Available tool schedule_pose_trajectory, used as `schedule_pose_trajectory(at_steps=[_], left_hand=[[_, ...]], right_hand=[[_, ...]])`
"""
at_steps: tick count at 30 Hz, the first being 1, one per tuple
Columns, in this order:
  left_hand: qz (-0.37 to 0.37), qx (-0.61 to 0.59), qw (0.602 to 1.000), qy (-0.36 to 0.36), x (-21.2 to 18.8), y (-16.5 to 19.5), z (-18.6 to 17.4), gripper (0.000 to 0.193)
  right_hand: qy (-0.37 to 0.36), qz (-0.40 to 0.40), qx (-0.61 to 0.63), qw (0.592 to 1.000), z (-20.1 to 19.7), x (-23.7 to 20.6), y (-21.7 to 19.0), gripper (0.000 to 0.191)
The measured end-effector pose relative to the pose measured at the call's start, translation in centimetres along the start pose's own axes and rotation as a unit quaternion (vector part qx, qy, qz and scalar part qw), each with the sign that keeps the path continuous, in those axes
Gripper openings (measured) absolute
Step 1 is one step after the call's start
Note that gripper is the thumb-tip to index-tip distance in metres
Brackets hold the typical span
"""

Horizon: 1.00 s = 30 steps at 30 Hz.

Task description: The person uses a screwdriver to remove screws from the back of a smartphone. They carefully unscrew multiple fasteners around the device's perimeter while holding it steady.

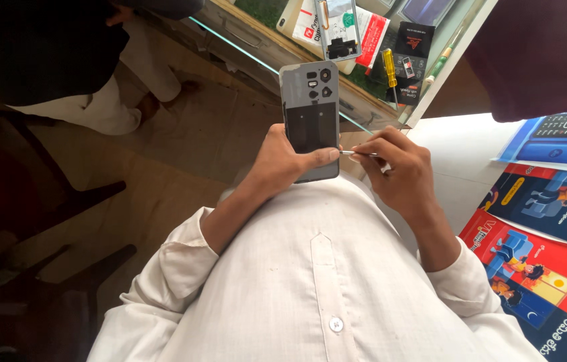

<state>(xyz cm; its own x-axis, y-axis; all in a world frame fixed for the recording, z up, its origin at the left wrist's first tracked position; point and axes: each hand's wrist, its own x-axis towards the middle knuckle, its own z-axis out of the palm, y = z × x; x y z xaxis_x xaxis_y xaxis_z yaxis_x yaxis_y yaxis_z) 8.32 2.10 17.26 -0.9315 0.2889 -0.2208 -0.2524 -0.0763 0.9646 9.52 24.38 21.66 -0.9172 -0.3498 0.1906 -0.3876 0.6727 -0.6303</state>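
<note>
My left hand point(287, 161) grips a grey phone back cover point(310, 110) upright, inner side toward me, with camera cut-outs near its top; my thumb lies across its lower part. My right hand point(401, 171) pinches a thin metal tool point(354, 153) whose tip touches the cover's right edge, close to my left thumb. Both hands are held above my lap, over my white shirt.
A yellow-handled screwdriver point(389, 67) and small packages lie in a glass display counter point(263, 40) ahead. A white counter point(458, 154) on the right carries colourful posters point(545, 268). Another person in dark top and white trousers point(96, 100) is at upper left.
</note>
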Motion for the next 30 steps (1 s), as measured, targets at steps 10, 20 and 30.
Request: schedule_pose_trajectory(at_steps=[10,20,30], left_hand=[[-0.006,-0.019,1.000,0.016,-0.1,-0.3,0.2,0.032],[0.018,0.034,0.999,0.024,0.1,-0.2,0.2,0.029],[0.021,0.029,0.999,-0.003,0.3,-0.5,0.0,0.028]], right_hand=[[0.131,-0.147,-0.087,0.977,0.9,-0.8,0.7,0.019],[0.006,-0.086,-0.075,0.993,-0.5,0.4,-0.1,0.020],[-0.057,0.014,0.045,0.997,-1.1,0.7,0.7,0.012]])
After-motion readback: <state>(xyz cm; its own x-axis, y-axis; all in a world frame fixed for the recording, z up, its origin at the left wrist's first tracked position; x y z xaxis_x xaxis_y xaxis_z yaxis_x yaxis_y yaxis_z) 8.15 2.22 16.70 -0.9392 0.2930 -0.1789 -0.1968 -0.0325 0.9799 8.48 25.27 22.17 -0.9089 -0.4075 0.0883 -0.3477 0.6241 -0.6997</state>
